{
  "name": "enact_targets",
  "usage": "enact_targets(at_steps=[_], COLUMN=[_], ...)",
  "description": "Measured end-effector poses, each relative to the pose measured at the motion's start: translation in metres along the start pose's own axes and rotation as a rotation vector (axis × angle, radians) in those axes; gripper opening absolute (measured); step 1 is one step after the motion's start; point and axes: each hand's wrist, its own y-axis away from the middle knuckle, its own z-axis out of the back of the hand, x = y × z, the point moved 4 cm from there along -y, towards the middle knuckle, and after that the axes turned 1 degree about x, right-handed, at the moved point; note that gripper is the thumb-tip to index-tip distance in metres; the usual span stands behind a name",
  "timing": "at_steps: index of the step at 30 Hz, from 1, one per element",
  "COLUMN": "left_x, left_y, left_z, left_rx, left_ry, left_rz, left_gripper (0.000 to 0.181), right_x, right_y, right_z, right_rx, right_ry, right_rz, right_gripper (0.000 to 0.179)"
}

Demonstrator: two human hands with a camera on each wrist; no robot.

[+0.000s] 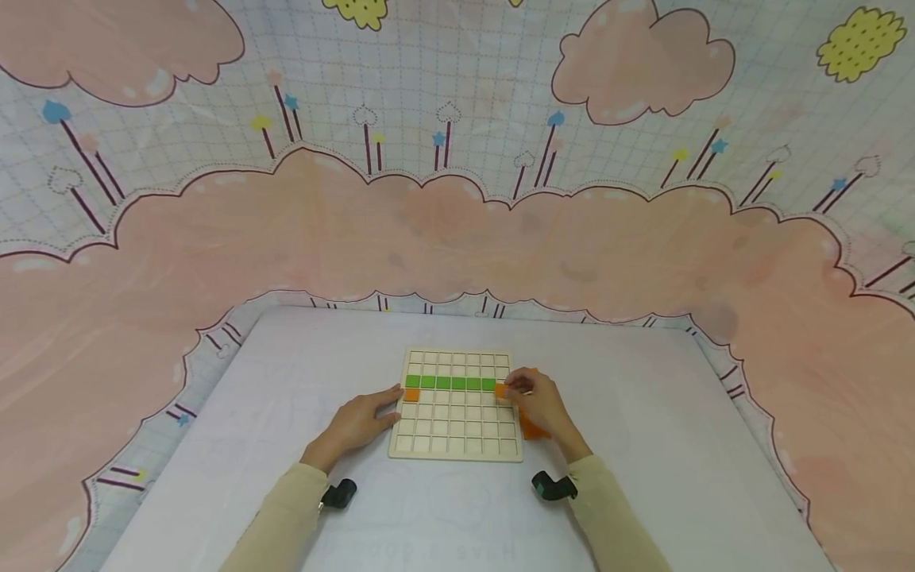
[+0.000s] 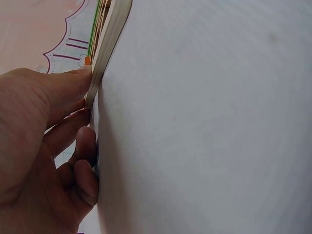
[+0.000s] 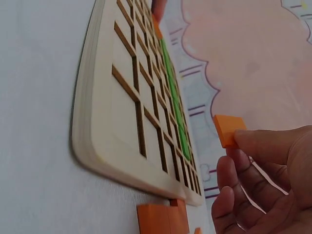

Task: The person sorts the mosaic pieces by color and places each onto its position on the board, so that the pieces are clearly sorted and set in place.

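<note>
A pale wooden grid board [image 1: 457, 446] lies on the white table, with a row of green tiles [image 1: 451, 384] in its cells. One orange tile [image 1: 411, 395] sits just below the left end of that row. My left hand [image 1: 357, 421] touches the board's left edge with thumb and fingertips, the other fingers loosely bent against the table. Between thumb and fingertips, my right hand [image 1: 539, 400] pinches another orange tile [image 3: 229, 130] above the board's right side. More orange tiles [image 3: 161, 218] lie on the table beside the board, partly hidden by the right hand in the head view.
White table cover [image 1: 236, 445] surrounds the board. Behind it rises a cloth backdrop [image 1: 457, 238] with printed clouds. A black wrist-worn device [image 1: 339, 494] is on the left forearm and another [image 1: 554, 485] on the right.
</note>
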Motion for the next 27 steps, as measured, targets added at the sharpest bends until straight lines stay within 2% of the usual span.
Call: enact_targets(at_steps=[9,17,27], left_x=[-0.001,0.001,-0.001], left_y=[0.000,-0.002,0.000], left_z=[0.000,-0.001,0.001], left_rx=[0.003,0.008,0.008], left_ry=[-0.002,-0.006,0.009], left_rz=[0.001,0.007,-0.010], left_gripper=[0.053,0.053,0.053], right_x=[0.005,0.016,0.025], right_y=[-0.002,-0.006,-0.007], right_z=[-0.015,-0.030,-0.043], right_rx=[0.017,0.048,0.069], right_ry=[-0.012,-0.045,-0.067], right_rz=[0.000,0.035,0.021], right_gripper=[0.011,0.011,0.012])
